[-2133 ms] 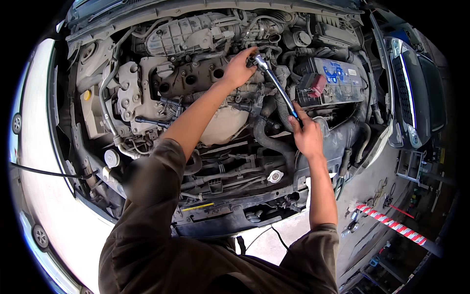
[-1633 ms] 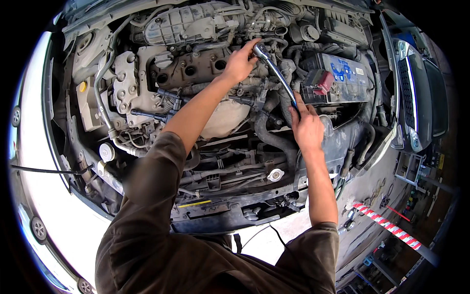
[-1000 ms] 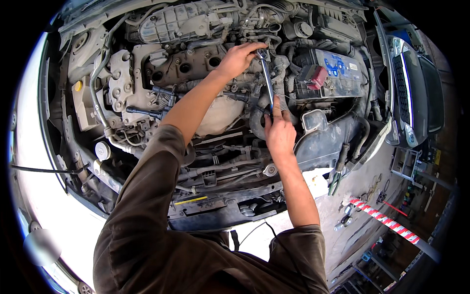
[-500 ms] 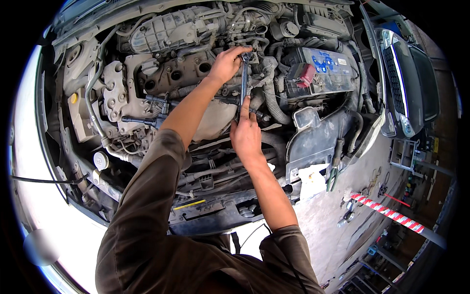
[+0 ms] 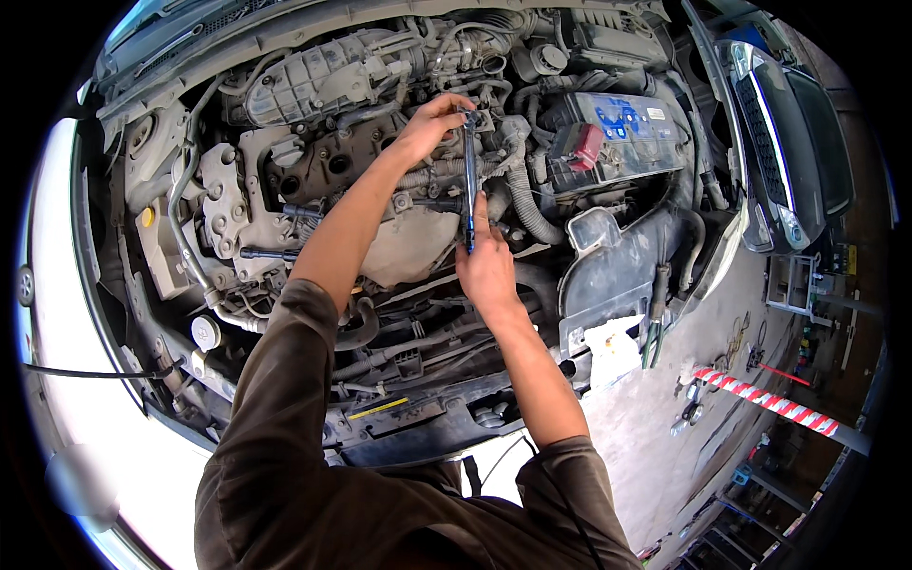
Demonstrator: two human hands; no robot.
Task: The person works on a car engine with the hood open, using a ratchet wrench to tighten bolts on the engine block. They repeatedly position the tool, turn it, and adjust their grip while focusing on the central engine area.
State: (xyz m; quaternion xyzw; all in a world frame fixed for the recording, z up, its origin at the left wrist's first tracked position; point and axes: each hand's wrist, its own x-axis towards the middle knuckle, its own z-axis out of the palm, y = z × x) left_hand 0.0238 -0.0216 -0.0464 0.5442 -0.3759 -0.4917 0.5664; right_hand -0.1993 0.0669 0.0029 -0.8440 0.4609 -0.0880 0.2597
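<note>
A long shiny ratchet wrench point(image 5: 470, 171) points away from me over the engine. My left hand point(image 5: 432, 128) is closed at its far end, fingers bent over the ratchet head, which they partly cover. Around the near end of the handle my right hand point(image 5: 488, 271) is wrapped, its index finger stretched along the shaft. What sits under the ratchet head cannot be made out. The head is beside the dusty engine cover point(image 5: 313, 169) with its round holes. A ribbed hose point(image 5: 532, 204) curves down just right of the handle.
A battery point(image 5: 632, 142) with a red terminal cover point(image 5: 581, 145) stands at the right. Black ignition coils point(image 5: 269, 254) lie left of my left forearm. Outside the car are a red-and-white striped pole point(image 5: 769, 403) and another parked car point(image 5: 769, 152).
The whole view has turned slightly. In the picture the handle's near end and my right hand are a little farther right and nearer; both hands keep their hold on the ratchet wrench.
</note>
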